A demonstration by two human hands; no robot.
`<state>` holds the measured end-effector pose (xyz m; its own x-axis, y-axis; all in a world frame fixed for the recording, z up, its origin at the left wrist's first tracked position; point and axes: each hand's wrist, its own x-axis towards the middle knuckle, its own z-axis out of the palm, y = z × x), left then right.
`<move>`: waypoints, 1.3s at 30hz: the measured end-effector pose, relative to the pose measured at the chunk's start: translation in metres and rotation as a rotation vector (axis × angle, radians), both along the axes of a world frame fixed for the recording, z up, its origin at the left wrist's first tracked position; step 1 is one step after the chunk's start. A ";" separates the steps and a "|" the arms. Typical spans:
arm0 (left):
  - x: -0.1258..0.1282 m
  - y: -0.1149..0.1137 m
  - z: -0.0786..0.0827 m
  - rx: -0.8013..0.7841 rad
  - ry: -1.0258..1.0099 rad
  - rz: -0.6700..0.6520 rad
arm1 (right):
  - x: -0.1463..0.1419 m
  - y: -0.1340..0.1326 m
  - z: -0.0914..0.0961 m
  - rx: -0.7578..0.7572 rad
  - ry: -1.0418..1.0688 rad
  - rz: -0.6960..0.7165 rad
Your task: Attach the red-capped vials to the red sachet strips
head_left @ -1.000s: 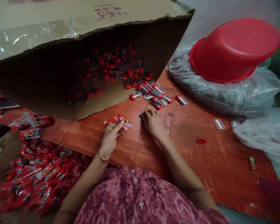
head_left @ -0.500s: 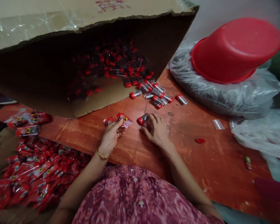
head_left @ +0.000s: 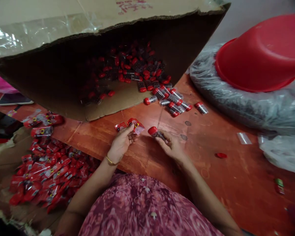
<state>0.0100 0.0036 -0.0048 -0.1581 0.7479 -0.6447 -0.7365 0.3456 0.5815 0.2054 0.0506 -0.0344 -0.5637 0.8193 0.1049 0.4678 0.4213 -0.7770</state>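
My left hand (head_left: 121, 144) pinches a small red printed plastic bag (head_left: 136, 126) between thumb and fingers. Another red printed piece (head_left: 120, 126) lies just left of that bag, close to my fingertips. In my right hand (head_left: 173, 144) is a small clear jar with a red cap (head_left: 152, 130); its dark contents show through the side. The cap points left towards the bag, and the two are apart. My fingers cover the jar's far end. Beyond both hands, more red-capped jars (head_left: 174, 100) lie on the orange-red tabletop (head_left: 147, 167).
A large cardboard box (head_left: 108, 114) on its side holds many jars. Packed red bags (head_left: 49, 170) are heaped at lower left. A red bucket (head_left: 255, 62) sits upside down on a plastic-wrapped bundle (head_left: 211, 85). A loose red cap (head_left: 221, 155) lies at right.
My right hand has closed round the jar and lifted it from the tabletop, its cap now tilted up. My left hand still holds the bag. The view has shifted slightly left.
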 end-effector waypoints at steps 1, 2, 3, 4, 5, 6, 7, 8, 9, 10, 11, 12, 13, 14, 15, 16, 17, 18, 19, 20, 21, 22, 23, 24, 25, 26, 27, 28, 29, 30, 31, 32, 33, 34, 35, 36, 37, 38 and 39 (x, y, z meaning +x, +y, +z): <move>0.001 0.000 0.000 0.004 0.008 -0.006 | -0.004 -0.010 0.005 -0.120 0.089 0.007; 0.002 -0.001 -0.001 0.012 0.018 -0.011 | -0.008 -0.019 0.011 -0.230 0.170 0.011; 0.003 -0.001 -0.001 0.026 0.033 -0.018 | -0.012 -0.026 0.016 -0.330 0.238 0.011; 0.005 -0.002 -0.002 0.043 0.050 -0.026 | -0.016 -0.030 0.020 -0.417 0.292 0.002; 0.006 -0.003 -0.002 0.062 0.070 -0.034 | -0.020 -0.032 0.023 -0.489 0.335 -0.016; 0.007 -0.004 -0.002 0.078 0.090 -0.042 | -0.022 -0.032 0.025 -0.548 0.361 -0.034; 0.007 -0.005 -0.002 0.091 0.112 -0.046 | -0.024 -0.032 0.027 -0.596 0.371 -0.052; 0.007 -0.006 -0.001 0.100 0.132 -0.048 | -0.025 -0.030 0.027 -0.632 0.368 -0.065; 0.007 -0.007 -0.001 0.106 0.150 -0.049 | -0.026 -0.028 0.028 -0.658 0.358 -0.073; 0.006 -0.007 0.000 0.110 0.168 -0.049 | -0.026 -0.027 0.028 -0.675 0.345 -0.077; 0.006 -0.008 0.001 0.111 0.187 -0.053 | -0.026 -0.026 0.027 -0.682 0.339 -0.082; 0.005 -0.009 0.001 0.111 0.206 -0.059 | -0.026 -0.025 0.026 -0.674 0.341 -0.087; 0.004 -0.009 0.002 0.111 0.224 -0.068 | -0.027 -0.025 0.026 -0.652 0.349 -0.095; 0.004 -0.009 0.002 0.115 0.242 -0.082 | -0.027 -0.026 0.025 -0.618 0.356 -0.101; 0.004 -0.010 0.002 0.125 0.262 -0.099 | -0.027 -0.026 0.025 -0.581 0.361 -0.105; 0.004 -0.010 0.001 0.144 0.284 -0.119 | -0.028 -0.027 0.024 -0.548 0.362 -0.103; 0.004 -0.010 0.001 0.170 0.312 -0.135 | -0.028 -0.027 0.024 -0.523 0.360 -0.095; 0.005 -0.010 0.000 0.198 0.343 -0.142 | -0.029 -0.028 0.024 -0.510 0.358 -0.085; 0.005 -0.010 -0.001 0.222 0.370 -0.143 | -0.029 -0.028 0.024 -0.506 0.359 -0.078; 0.007 -0.010 -0.001 0.240 0.392 -0.138 | -0.029 -0.029 0.023 -0.508 0.361 -0.073; 0.008 -0.009 -0.002 0.249 0.406 -0.131 | -0.029 -0.029 0.023 -0.513 0.367 -0.074; 0.009 -0.009 -0.002 0.253 0.411 -0.124 | -0.029 -0.030 0.021 -0.524 0.376 -0.077; 0.011 -0.009 -0.002 0.256 0.408 -0.119 | -0.029 -0.031 0.020 -0.538 0.389 -0.083; 0.014 -0.009 -0.003 0.260 0.399 -0.109 | -0.029 -0.031 0.018 -0.554 0.407 -0.093; 0.016 -0.009 -0.003 0.268 0.385 -0.093 | -0.030 -0.032 0.015 -0.568 0.431 -0.112; 0.019 -0.009 -0.004 0.276 0.367 -0.073 | -0.032 -0.034 0.012 -0.576 0.460 -0.141; 0.023 -0.009 -0.005 0.282 0.342 -0.049 | -0.034 -0.035 0.010 -0.577 0.489 -0.180; 0.026 -0.009 -0.005 0.284 0.315 -0.023 | -0.037 -0.036 0.007 -0.569 0.514 -0.221; 0.029 -0.009 -0.006 0.284 0.289 -0.001 | -0.040 -0.037 0.005 -0.554 0.536 -0.261; 0.032 -0.009 -0.007 0.278 0.265 0.017 | -0.043 -0.039 0.004 -0.534 0.553 -0.296; 0.035 -0.009 -0.007 0.268 0.241 0.029 | -0.046 -0.040 0.002 -0.513 0.564 -0.321; 0.037 -0.009 -0.007 0.256 0.219 0.037 | -0.048 -0.040 0.002 -0.496 0.569 -0.333; 0.038 -0.009 -0.007 0.245 0.200 0.039 | -0.050 -0.040 0.002 -0.488 0.570 -0.334; 0.038 -0.009 -0.007 0.237 0.184 0.038 | -0.051 -0.040 0.002 -0.489 0.568 -0.326; 0.038 -0.008 -0.006 0.231 0.171 0.039 | -0.051 -0.039 0.003 -0.498 0.559 -0.308; 0.036 -0.008 -0.005 0.228 0.164 0.044 | -0.050 -0.037 0.004 -0.510 0.545 -0.282; 0.035 -0.007 -0.005 0.226 0.167 0.047 | -0.049 -0.036 0.005 -0.516 0.530 -0.254; 0.033 -0.007 -0.006 0.224 0.181 0.046 | -0.047 -0.035 0.006 -0.513 0.513 -0.227; 0.031 -0.006 -0.007 0.223 0.204 0.042 | -0.047 -0.034 0.007 -0.503 0.496 -0.207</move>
